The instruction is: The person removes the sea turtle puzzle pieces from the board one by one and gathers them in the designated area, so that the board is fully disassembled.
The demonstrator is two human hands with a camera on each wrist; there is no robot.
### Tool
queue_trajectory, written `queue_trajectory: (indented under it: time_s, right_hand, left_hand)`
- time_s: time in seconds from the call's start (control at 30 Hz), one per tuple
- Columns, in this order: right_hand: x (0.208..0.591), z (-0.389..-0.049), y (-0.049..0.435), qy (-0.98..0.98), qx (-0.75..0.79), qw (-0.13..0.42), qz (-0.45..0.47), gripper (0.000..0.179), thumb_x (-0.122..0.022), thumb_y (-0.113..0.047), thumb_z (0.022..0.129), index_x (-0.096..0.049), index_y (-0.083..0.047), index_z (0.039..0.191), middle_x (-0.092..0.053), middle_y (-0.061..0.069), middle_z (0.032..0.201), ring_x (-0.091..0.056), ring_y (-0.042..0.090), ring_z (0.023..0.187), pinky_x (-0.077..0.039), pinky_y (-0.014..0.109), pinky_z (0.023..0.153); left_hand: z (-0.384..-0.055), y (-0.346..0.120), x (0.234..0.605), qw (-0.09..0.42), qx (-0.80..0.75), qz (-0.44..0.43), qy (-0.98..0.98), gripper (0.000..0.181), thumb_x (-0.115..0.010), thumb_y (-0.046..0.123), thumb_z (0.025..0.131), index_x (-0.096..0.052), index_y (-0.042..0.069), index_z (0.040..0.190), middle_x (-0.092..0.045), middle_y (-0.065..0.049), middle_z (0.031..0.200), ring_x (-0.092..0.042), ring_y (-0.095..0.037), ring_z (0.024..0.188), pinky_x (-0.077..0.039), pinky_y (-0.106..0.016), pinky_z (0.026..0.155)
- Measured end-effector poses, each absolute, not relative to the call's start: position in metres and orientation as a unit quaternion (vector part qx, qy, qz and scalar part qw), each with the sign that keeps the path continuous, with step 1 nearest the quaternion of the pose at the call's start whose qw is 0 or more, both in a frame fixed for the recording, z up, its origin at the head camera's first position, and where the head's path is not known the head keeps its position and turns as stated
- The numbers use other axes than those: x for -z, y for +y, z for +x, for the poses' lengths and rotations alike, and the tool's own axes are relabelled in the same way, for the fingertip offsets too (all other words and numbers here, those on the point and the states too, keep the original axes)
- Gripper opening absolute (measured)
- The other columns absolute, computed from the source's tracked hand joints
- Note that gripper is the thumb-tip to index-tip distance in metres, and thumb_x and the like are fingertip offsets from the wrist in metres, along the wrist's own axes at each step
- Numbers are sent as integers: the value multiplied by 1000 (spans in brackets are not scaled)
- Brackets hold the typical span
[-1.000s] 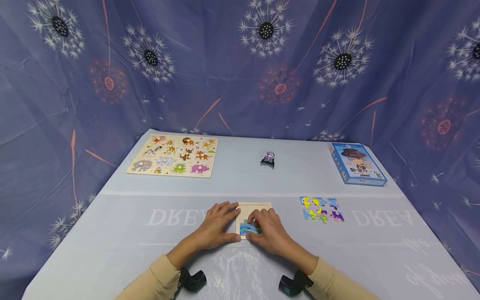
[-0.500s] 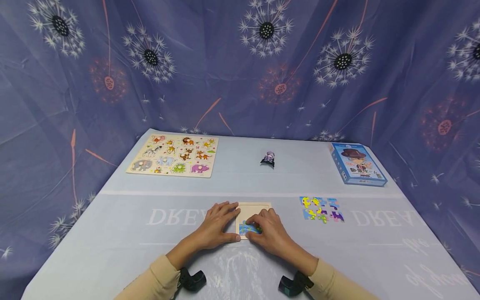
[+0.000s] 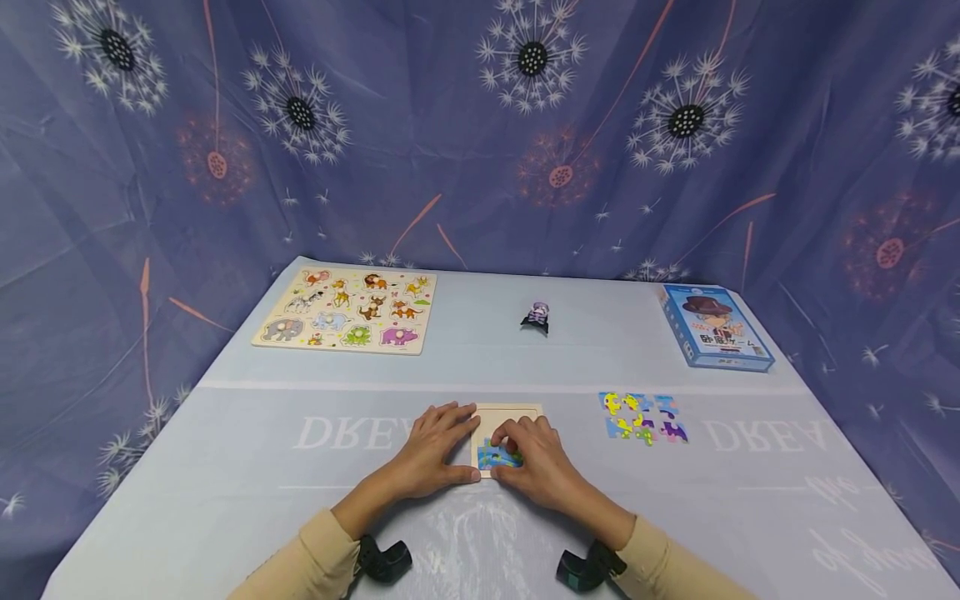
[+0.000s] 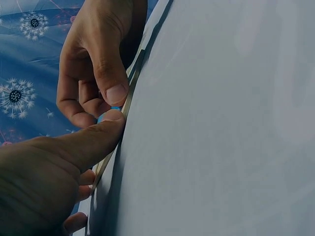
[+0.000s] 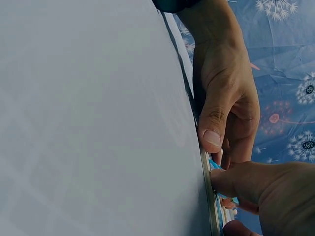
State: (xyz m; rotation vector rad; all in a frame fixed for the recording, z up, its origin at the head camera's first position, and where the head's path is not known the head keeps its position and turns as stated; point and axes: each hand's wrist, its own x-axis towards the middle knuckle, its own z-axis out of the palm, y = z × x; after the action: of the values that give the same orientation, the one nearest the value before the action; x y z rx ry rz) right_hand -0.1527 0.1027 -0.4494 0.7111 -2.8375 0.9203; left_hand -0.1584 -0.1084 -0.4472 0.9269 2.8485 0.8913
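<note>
A small wooden puzzle tray (image 3: 510, 407) lies flat on the table before me, with joined blue jigsaw pieces (image 3: 491, 458) along its lower part. My left hand (image 3: 431, 446) steadies the tray's left side, thumb at the near corner and fingers stretched along the edge. Over the tray's right half, my right hand (image 3: 543, 462) pinches at a blue puzzle piece with curled index finger and thumb, hiding much of that side. A blue edge (image 5: 214, 164) of a piece shows beside the right thumb in the right wrist view. Both thumbs nearly meet in the left wrist view.
Several loose puzzle pieces (image 3: 612, 406) lie grouped to the right of the tray. Farther back are an animal peg puzzle board (image 3: 352, 304) at left, a small dark-and-pink figure (image 3: 537, 317), and a blue box (image 3: 716, 325) at right. A patterned cloth hangs behind.
Both hands stay in place. Under the right fingertips, the blue pieces shift slightly, and the right index finger lifts and curls a little.
</note>
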Motion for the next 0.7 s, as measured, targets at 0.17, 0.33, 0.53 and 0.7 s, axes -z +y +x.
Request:
queue_trajectory:
  time_s: [0.17,0.33,0.53,0.7]
  right_hand:
    - [449,-151,103,-926,-288,40,239,33,-78,-21,73,-65,-26,103,-49,-5,78,-32,9,75,-24,27,69]
    - [448,-152,103,-928,-284,45,238,26,-76,-20,75,-69,-25,100,-48,-5,77,-32,9,74,-24,26,68]
    - [448,-153,102,-929,-286,42,233,24,-77,-22,74,-70,-23,97,-48,-5,76,-33,9,74,-25,26,68]
    - [450,-153,103,-927,-293,42,232,24,-77,-22,74,-70,-22,97,-48,-5,76,-34,8,75,-26,27,69]
  left_hand:
    - [-159,-109,448,7,-284,297,912,72,-73,38,78,-49,4,136,-41,-13,147,-30,-38,137,-18,-63,109]
    - [-159,-109,448,6,-284,298,911,72,-73,38,78,-49,4,137,-40,-12,147,-30,-38,138,-17,-63,109]
    - [-158,-109,448,5,-284,298,912,72,-73,38,78,-49,4,136,-41,-12,147,-30,-38,138,-18,-63,109]
    - [-158,-109,447,6,-283,298,912,72,-73,39,78,-49,4,136,-41,-13,147,-30,-38,138,-18,-63,109]
